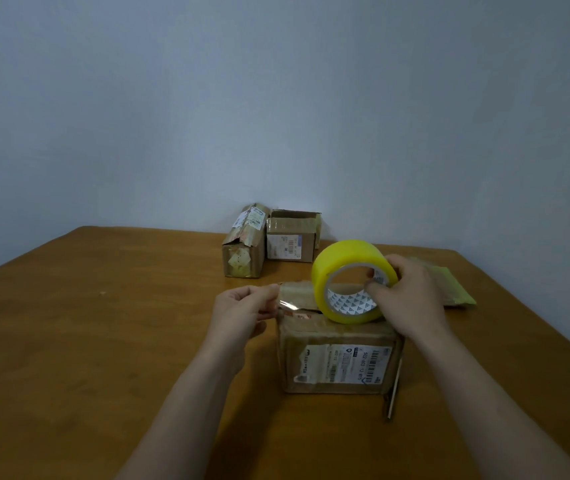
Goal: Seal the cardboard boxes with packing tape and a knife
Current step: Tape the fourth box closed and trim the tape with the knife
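Tape roll sits atop near box, R hand gripping its core, L hand pinching free end at roll's 9 o'clock; keep strip taut & centred on seam.

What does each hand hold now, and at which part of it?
The right hand grips the yellow tape roll by its rim, with fingers inside the core. The left hand pinches the free end of the tape.

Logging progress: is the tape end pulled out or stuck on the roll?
Pulled out. The left hand pinches a clear strip stretched from the roll, which the right hand holds on the box.
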